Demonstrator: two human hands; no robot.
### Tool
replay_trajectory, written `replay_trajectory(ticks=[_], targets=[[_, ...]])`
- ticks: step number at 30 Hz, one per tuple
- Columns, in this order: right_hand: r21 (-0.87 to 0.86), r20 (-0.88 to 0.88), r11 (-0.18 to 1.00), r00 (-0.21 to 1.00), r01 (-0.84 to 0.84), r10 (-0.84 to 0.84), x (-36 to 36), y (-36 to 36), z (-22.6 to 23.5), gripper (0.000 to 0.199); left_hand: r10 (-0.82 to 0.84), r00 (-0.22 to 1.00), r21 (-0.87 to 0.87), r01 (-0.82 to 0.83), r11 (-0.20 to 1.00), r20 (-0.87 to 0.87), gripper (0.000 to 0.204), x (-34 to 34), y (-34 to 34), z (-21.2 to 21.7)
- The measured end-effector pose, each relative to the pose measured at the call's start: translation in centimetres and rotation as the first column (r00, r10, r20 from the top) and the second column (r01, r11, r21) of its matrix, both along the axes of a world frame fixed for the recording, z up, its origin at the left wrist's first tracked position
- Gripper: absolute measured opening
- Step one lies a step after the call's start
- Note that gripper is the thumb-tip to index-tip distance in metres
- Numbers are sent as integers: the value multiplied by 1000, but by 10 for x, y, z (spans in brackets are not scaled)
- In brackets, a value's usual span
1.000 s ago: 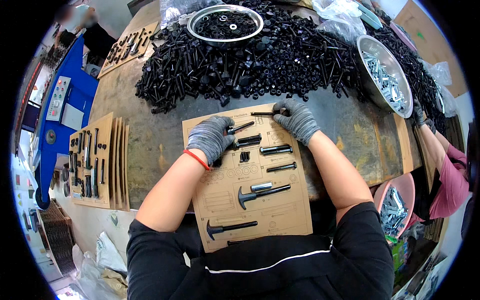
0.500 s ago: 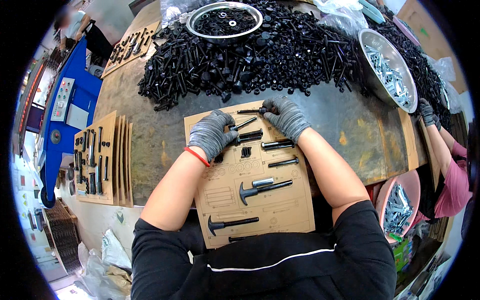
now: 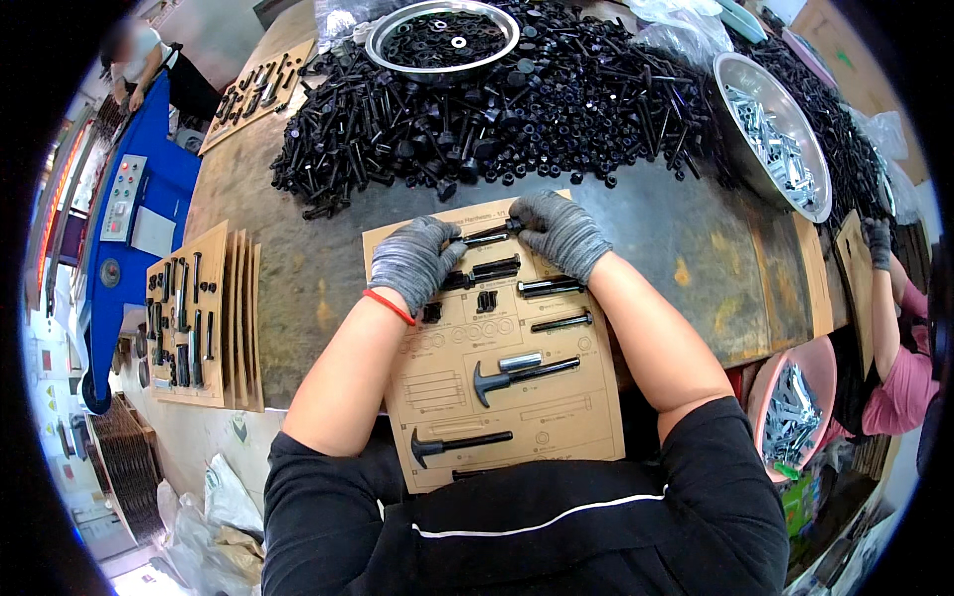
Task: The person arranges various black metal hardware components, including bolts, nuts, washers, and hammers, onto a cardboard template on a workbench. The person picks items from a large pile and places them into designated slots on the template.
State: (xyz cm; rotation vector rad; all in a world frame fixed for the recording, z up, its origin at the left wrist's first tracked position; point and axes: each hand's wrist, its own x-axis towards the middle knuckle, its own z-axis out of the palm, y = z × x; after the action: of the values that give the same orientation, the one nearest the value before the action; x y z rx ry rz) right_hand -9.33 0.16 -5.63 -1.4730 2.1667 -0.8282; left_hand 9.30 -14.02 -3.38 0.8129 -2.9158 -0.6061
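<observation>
My left hand (image 3: 412,260), in a grey glove, rests on the upper left of a brown cardboard sheet (image 3: 477,358) printed with outlines. Its fingers are closed around the left ends of two black bolts that lie side by side. My right hand (image 3: 558,234), gloved alike, pinches the upper black bolt (image 3: 490,230) near its head. Below my hands the sheet carries more black bolts (image 3: 550,287), small black pieces (image 3: 486,301), a silver sleeve (image 3: 521,362) and two black T-shaped pieces (image 3: 462,447). My fingertips partly hide the bolts' ends.
Behind the sheet lies a big heap of black bolts and nuts (image 3: 397,149), with a metal bowl of washers (image 3: 373,45) on it. Another bowl (image 3: 730,129) holds silver parts. Filled boards (image 3: 214,368) stand at left. A co-worker's gloved hand (image 3: 876,243) is at far right.
My right hand has moved left and slightly down, bringing its bolt against the one by my left hand. At right, the co-worker now holds up a brown board.
</observation>
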Motion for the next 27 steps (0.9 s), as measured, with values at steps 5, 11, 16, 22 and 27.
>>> replay_trajectory(ticks=[5,11,16,22,27], targets=[[-91,199,995,980,35,-16,-15,9,-17,47,151,929,71,-135,988,-337,40,41,-8,0],[-246,150,955,980,167,-133,-35,-2,1,27,378,886,5,-391,920,-269,23,117,-37,-47],[-289,-279,951,941,106,-190,-56,-85,75,15,417,893,-108,-437,893,-169,25,109,-33,-37],[142,-512,970,853,200,-101,-92,-216,122,31,429,898,-107,-438,892,-100,29,113,-36,-38],[161,-400,893,855,421,-331,-162,-283,78,37,407,910,-47,-411,910,-80,29,99,-38,-38]])
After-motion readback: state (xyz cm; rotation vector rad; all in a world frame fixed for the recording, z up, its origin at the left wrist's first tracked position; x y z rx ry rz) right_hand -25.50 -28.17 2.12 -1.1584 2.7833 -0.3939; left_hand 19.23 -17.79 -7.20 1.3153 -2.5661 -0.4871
